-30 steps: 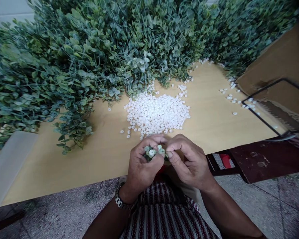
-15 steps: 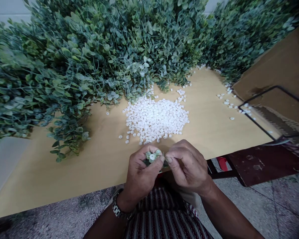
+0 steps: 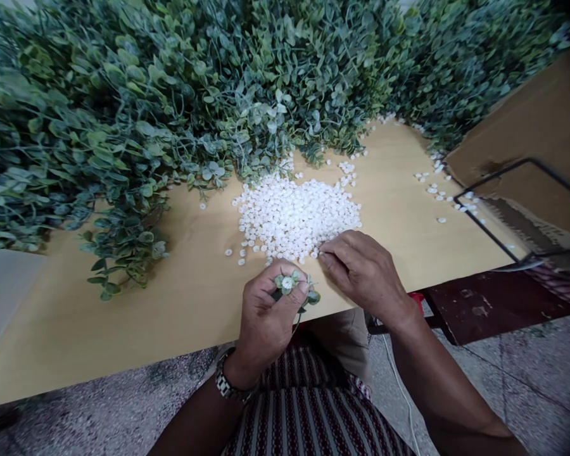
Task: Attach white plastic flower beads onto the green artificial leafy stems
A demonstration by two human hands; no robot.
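My left hand (image 3: 266,313) pinches a small green leaf sprig (image 3: 292,286) with a pale round centre, held just above the near edge of the wooden table (image 3: 171,304). My right hand (image 3: 361,269) reaches forward to the near edge of a pile of small white round pieces (image 3: 297,215), with its fingertips touching the pieces. Whether a piece sits between those fingertips I cannot make out. A metal watch is on my left wrist.
A big heap of artificial green foliage (image 3: 171,95) covers the back and left of the table. Loose white pieces (image 3: 434,190) lie scattered at the right. A cardboard box (image 3: 536,126) and a black wire frame (image 3: 503,209) stand on the right.
My right hand has left the sprig and moved forward to the white pile. My left hand keeps hold of the sprig.
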